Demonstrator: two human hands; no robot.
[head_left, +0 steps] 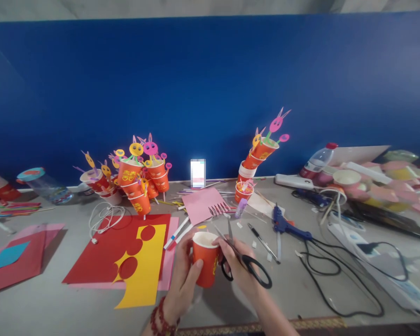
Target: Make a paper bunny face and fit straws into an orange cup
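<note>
A red paper cup with gold print and a white inside stands upright in my left hand. The fingers wrap its left side and the thumb presses on its front. My right hand holds black-handled scissors, their blades pointing up and away from me and slightly parted. Its fingertips touch the right side of the cup's rim. Just beyond the hands lies a pink paper sheet with a fringe cut into one edge. To the left is a yellow sheet with round cut-outs, on red paper.
Decorated cup stacks stand at the back left and back right. A blue glue gun with its black cord, a pen and a white power strip lie on the right. A blue panel rises behind the table.
</note>
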